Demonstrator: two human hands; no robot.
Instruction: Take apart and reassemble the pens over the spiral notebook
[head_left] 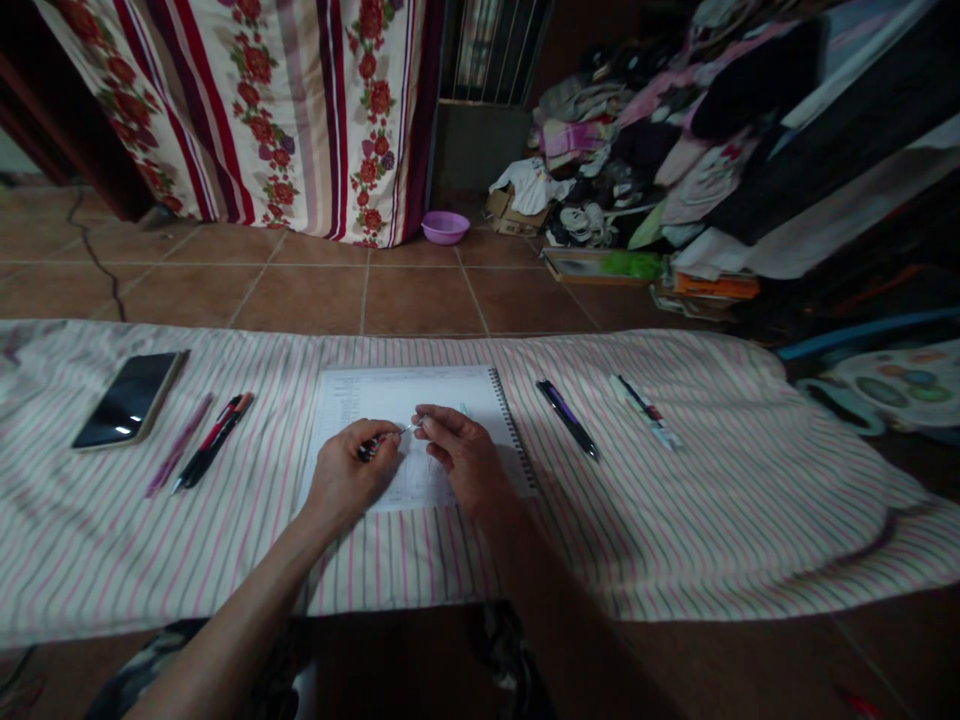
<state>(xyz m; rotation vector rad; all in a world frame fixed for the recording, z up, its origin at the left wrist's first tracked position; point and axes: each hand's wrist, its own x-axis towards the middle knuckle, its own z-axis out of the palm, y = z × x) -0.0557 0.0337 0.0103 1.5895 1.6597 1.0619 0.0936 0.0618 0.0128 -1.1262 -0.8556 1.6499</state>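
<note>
My left hand [349, 478] is closed round the red and black barrel of a pen [379, 443], over a spiral notebook [450, 395] that lies open on a striped cloth [675, 520]. My right hand [465, 455] pinches the pen's thin pale tip end with fingers pressed together. Both hands meet above the middle of the page.
On the cloth's left lie a dark phone [129, 398], a purple pen [178, 445] and a red and black pen [214, 440]. Right of the notebook lie a dark pen [568, 418] and a white pen [645, 410]. Behind: tiled floor, a purple bowl [445, 227], a floral curtain, piled clothes.
</note>
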